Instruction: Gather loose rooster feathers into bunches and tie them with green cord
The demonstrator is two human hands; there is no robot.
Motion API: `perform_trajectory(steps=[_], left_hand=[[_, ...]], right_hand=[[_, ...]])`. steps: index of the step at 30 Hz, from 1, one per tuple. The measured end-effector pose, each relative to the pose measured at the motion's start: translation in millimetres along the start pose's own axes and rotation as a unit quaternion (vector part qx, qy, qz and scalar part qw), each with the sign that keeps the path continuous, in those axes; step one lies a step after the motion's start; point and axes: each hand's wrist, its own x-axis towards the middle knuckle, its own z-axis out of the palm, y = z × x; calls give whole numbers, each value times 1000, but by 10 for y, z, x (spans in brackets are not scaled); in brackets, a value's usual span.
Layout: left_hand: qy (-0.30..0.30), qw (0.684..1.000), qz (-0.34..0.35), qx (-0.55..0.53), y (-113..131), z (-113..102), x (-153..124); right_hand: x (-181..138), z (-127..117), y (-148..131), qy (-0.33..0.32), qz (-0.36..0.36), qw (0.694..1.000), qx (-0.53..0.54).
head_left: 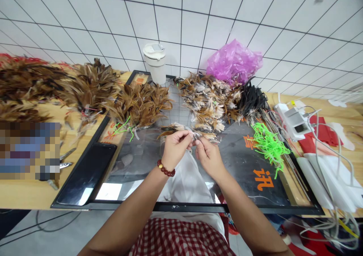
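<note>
My left hand (176, 145), with a beaded bracelet (166, 169) at the wrist, is closed in a pinch. Close beside it, my right hand (209, 154) also pinches. Between their fingertips is a small pale piece (195, 135) that looks like part of a feather; the fingers hide most of it. Loose brown and dark feathers (169, 129) stick out just behind the left fingers. Beyond the hands lies a heap of cream-and-brown feathers (208, 101). A pile of brown feathers (141, 101) is left of it, with bright green strings (123, 128) at its front edge.
A black-framed glass panel (136, 207) covers the table. On it stand a white lidded cup (155, 65), black feathers (252, 101), green strings (270, 144) and a phone (87, 172). A purple plastic bag (234, 61) rests against the wall. White cables (337, 135) and rolls (326, 180) lie right.
</note>
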Motion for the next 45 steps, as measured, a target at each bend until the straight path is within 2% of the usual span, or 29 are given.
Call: perform_trajectory(steps=[5, 10, 14, 17, 23, 30, 34, 45], left_hand=[[-18, 999, 17, 23, -4, -16, -7], [-57, 990, 71, 108, -36, -32, -7], [-24, 996, 33, 82, 9, -6, -18], [-21, 996, 27, 83, 46, 20, -34], [-27, 995, 41, 82, 25, 30, -37], [-22, 994, -70, -81, 15, 44, -11], [-43, 987, -99, -123, 31, 68, -23], [-34, 994, -73, -73, -4, 72, -15]], right_hand=[[0, 3, 11, -3, 3, 1000, 5], [-1, -26, 1, 4, -2, 1000, 23], [18, -69, 12, 65, 21, 997, 33], [44, -87, 34, 105, 29, 994, 30], [55, -88, 40, 92, 31, 995, 26], [39, -68, 8, 91, 11, 996, 19], [40, -60, 9, 103, 17, 994, 29], [43, -93, 13, 143, 21, 989, 14]])
